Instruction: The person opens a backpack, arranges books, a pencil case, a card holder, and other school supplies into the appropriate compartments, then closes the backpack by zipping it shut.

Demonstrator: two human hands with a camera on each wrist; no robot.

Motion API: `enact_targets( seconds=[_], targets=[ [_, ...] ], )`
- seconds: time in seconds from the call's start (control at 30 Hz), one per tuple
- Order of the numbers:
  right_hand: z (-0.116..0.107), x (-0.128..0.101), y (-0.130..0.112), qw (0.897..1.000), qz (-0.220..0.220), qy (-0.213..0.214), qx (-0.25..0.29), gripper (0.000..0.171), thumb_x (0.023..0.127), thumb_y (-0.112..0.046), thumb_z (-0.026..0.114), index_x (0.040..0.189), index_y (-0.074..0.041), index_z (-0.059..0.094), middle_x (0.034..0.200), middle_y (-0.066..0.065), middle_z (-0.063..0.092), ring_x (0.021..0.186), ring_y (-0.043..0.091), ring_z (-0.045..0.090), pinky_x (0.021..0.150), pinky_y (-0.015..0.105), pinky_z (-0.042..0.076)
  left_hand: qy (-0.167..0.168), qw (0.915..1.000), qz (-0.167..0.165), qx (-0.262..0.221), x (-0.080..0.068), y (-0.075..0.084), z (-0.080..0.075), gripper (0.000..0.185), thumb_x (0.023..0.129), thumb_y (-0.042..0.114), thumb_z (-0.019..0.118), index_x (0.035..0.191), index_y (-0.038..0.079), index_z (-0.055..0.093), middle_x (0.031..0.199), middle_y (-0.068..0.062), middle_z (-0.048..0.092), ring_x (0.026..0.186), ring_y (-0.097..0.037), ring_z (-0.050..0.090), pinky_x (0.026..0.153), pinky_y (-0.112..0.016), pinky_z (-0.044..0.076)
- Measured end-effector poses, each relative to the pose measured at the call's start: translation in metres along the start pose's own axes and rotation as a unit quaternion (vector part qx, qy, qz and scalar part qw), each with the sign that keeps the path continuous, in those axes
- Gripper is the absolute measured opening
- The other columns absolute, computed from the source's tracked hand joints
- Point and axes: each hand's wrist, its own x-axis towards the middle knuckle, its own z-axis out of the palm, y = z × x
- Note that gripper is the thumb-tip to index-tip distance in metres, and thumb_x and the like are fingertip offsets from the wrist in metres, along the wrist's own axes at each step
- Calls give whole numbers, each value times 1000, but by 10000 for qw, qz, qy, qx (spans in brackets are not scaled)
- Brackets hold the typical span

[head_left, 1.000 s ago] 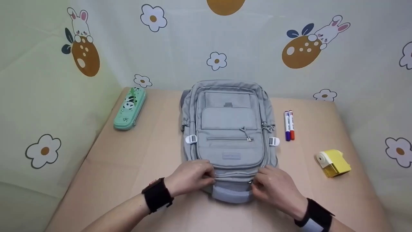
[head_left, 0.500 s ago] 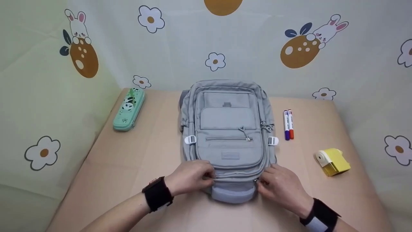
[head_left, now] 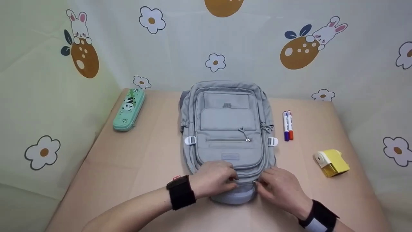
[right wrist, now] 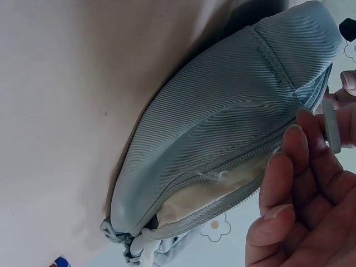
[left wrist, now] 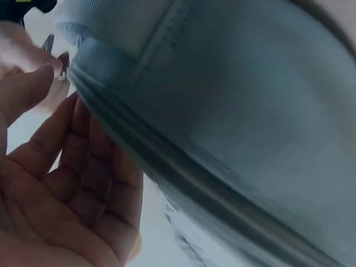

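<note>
A grey-blue backpack (head_left: 230, 119) lies front side up, its bottom end towards me. At that near end my right hand (head_left: 283, 191) pinches a zipper pull (right wrist: 332, 127) between thumb and fingers. In the right wrist view the zipper (right wrist: 245, 161) is parted beyond the pull, showing a cream lining (right wrist: 211, 192). My left hand (head_left: 214, 180) lies across the bag's near end, left of the pull. The left wrist view has its fingers (left wrist: 94, 183) loosely bent against the zipped edge, while the thumb (left wrist: 28, 92) stands apart from the fabric.
Left of the backpack lies a mint panda pencil case (head_left: 129, 109). Two markers (head_left: 288, 125) lie side by side on the right, beyond a yellow pencil sharpener (head_left: 333, 162). A printed curtain (head_left: 180, 42) encloses the tan table (head_left: 135, 161).
The left hand has shifted rightwards along the bag's near end, closer to the right hand. The right hand drew the zipper pull slightly right, then stayed about there.
</note>
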Motion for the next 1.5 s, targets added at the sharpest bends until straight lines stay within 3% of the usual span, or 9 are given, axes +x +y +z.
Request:
enact_targets(
  seconds=[0.27,0.4,0.53,0.83,1.07,1.23,1.5],
  targets=[
    [1,-1,-2,10000,-16,-89,-38,7,88,-24,77,94,-25,73,80,-19,53,74,3,48,65,27,46,-73,9994,-146,318,4,4,8,7,93,31,75,96,25,78,88,12,65,76,-5,58,65,-22,48],
    [0,-1,0,9996,11,-299,-11,14,92,-25,75,105,-21,76,96,-12,69,85,5,59,72,31,52,-140,9993,-170,300,3,4,8,6,94,28,73,97,23,75,91,11,66,78,-6,59,68,-23,50],
    [-2,-4,6,9992,72,-379,-58,20,93,-24,74,113,-20,76,112,-5,73,95,9,64,78,34,54,-130,9995,-140,258,1,3,7,5,95,26,72,94,22,72,89,10,64,78,-7,58,68,-22,50],
    [-4,-11,37,9991,109,26,-416,1,91,-21,74,92,-23,74,82,-15,60,74,6,50,61,26,42,-136,9994,-135,274,-4,1,4,6,95,26,71,90,22,70,87,11,63,77,-7,59,68,-23,50],
    [-7,-6,53,9960,496,-92,-736,4,92,-19,75,90,-21,72,80,-12,57,73,10,48,61,28,40,-208,9992,-71,334,-4,3,1,4,94,26,73,92,23,71,88,13,64,78,-6,60,68,-22,50],
    [-7,-9,60,9949,761,-107,-655,5,93,-17,74,91,-21,73,81,-11,59,76,11,51,63,30,42,-354,9991,-46,247,-2,4,-1,3,93,26,74,94,23,73,88,14,65,78,-5,60,67,-21,49],
    [-8,-12,61,9941,940,-69,-530,5,92,-18,75,91,-22,73,81,-12,59,77,10,52,64,31,44,-639,9978,-30,157,12,9,-9,4,91,24,74,88,23,72,78,14,62,67,-3,54,59,-20,45]
  ],
)
